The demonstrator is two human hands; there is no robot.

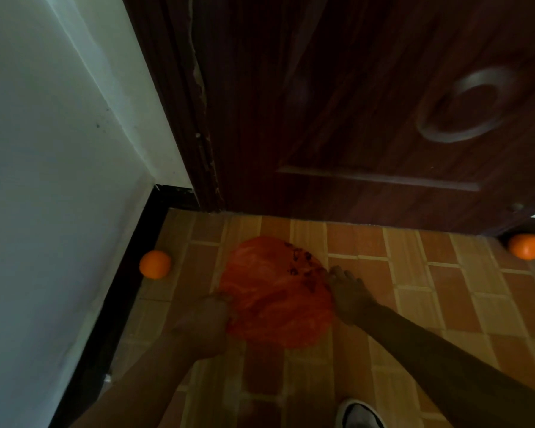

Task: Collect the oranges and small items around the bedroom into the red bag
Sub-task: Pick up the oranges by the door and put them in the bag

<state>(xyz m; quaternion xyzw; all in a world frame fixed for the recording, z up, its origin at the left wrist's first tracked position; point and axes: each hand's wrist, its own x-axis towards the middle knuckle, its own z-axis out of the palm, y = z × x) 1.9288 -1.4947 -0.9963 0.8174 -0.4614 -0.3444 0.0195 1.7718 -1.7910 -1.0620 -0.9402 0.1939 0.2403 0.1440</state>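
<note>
The red bag (pixel 275 295) lies crumpled on the tiled floor (pixel 430 298), just in front of the dark wooden door (pixel 368 103). The left hand (pixel 207 322) pinches the bag's left edge; the right hand (pixel 349 288) touches its right edge, but whether that grip is closed cannot be told. One orange (pixel 155 264) sits left of the bag against the black skirting (pixel 118 288). Another orange (pixel 527 246) rests right of the bag, at the door's lower corner. A shoe (pixel 360 415) shows below the bag.

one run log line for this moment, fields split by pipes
left hand on red bag | right hand on bag edge | bag on floor | left orange by wall | right orange by door
</note>
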